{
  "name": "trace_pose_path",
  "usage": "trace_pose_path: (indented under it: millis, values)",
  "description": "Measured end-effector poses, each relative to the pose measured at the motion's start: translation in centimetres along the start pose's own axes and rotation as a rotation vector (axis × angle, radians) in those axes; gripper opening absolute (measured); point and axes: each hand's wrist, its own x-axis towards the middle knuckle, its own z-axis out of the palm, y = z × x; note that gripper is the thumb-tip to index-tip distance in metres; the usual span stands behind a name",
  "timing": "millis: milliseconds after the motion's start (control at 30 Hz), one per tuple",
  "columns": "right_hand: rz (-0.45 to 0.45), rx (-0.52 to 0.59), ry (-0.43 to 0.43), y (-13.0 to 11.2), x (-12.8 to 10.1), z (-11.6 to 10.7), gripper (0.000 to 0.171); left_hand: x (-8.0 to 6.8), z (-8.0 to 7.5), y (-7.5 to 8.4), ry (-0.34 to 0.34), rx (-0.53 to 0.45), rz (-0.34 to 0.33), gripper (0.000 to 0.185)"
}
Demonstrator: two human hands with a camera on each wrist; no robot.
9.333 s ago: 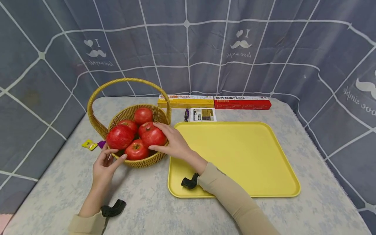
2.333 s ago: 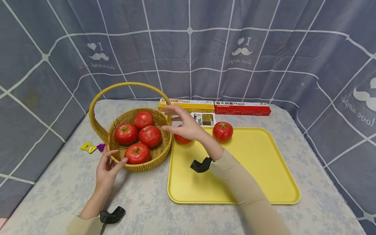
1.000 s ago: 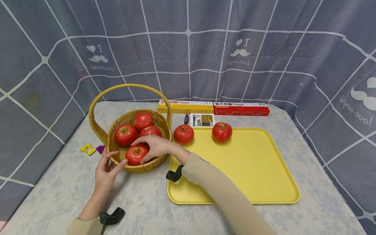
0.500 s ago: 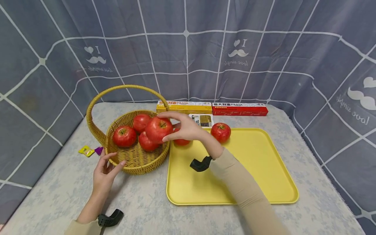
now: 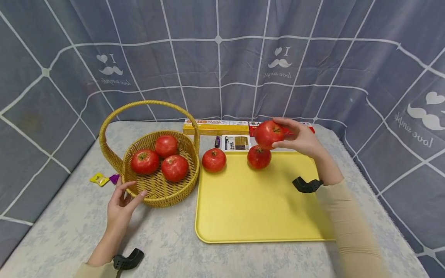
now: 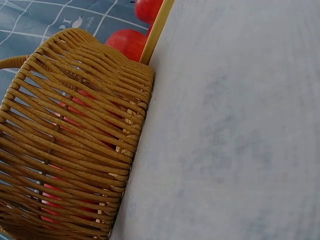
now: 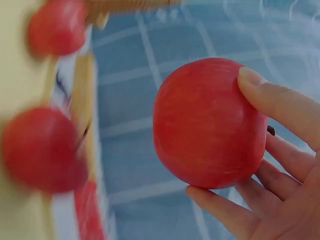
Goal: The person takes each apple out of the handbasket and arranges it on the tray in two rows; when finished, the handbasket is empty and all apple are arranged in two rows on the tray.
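Up over the back of the yellow tray (image 5: pixel 250 216), my right hand (image 5: pixel 300 137) holds a red apple (image 5: pixel 269 134) between thumb and fingers. The right wrist view shows the thumb on one side of that apple (image 7: pixel 210 122) and fingertips on the other. Below it on the tray lies one apple (image 5: pixel 259 157), and another apple (image 5: pixel 214 160) rests at the tray's back left corner. My left hand (image 5: pixel 119 206) grips the near left rim of the wicker basket (image 5: pixel 170 200). Inside are three apples (image 5: pixel 175 168). The left wrist view shows the basket's woven side (image 6: pixel 75 135), no fingers.
Behind the tray stand a yellow pasta box (image 5: pixel 215 127) and a red pasta box (image 5: pixel 309 127), partly covered by the right hand. A white sachet (image 5: pixel 236 143) and a dark purple candy (image 5: pixel 217 142) lie before them. Yellow (image 5: pixel 99 179) and purple candies (image 5: pixel 114 178) lie left of the basket.
The right hand has taken the front apple out of the basket and carried it right, over the tray. Two apples moved to the tray earlier. The left hand has stayed at the basket rim.
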Motion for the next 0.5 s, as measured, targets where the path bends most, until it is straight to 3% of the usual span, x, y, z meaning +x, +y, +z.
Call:
trace_pose_path:
  millis: [133, 233, 500]
  values:
    - [0.125, -0.143, 0.040, 3.6, -1.5, -2.5, 0.068, 0.0, 0.0, -0.1, -0.003, -0.011, 0.006, 0.043]
    - [0.188, -0.221, 0.024, 5.9, -2.6, -3.7, 0.071, 0.0, -0.1, -0.1, -0.006, -0.012, 0.004, 0.043]
    - [0.282, -0.268, -0.003, 9.7, -4.0, -4.7, 0.074, 0.0, 0.0, -0.1, -0.009, -0.016, 0.009, 0.042]
